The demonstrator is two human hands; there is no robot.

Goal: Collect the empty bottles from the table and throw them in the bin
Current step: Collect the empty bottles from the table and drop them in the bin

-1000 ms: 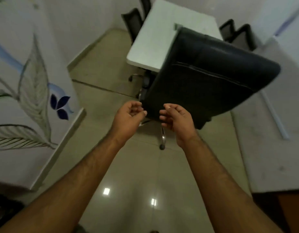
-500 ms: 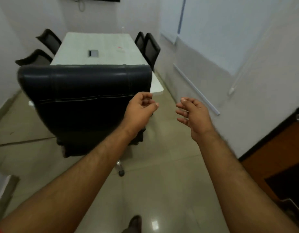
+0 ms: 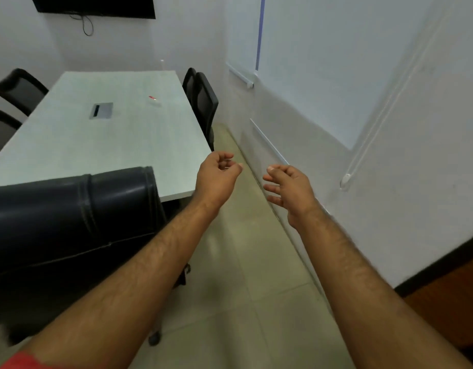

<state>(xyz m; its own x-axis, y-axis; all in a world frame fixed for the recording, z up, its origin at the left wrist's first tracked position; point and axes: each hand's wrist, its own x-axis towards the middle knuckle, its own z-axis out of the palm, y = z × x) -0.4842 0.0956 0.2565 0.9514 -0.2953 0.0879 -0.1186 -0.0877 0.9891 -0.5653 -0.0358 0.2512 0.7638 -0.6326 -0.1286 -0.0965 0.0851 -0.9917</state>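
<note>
A long white table (image 3: 70, 145) fills the upper left. On its far right part lies a small clear bottle with a red cap (image 3: 153, 99). Another clear bottle (image 3: 162, 65) stands upright at the table's far edge, faint against the wall. My left hand (image 3: 216, 177) hangs in the air beyond the table's near right corner, fingers loosely curled, holding nothing. My right hand (image 3: 288, 187) is beside it toward the wall, fingers spread and empty. No bin is in view.
A black padded office chair (image 3: 70, 222) stands at the table's near end, at my lower left. Two black chairs (image 3: 203, 102) line the table's right side, others (image 3: 14, 91) the left. A tiled aisle (image 3: 246, 262) runs between table and right wall (image 3: 389, 129). A grey cable hatch (image 3: 101, 110) sits mid-table.
The view has swung right and moved forward: the black chair has slid from the centre to my lower left and the table looks nearer. Both hands stay raised and empty.
</note>
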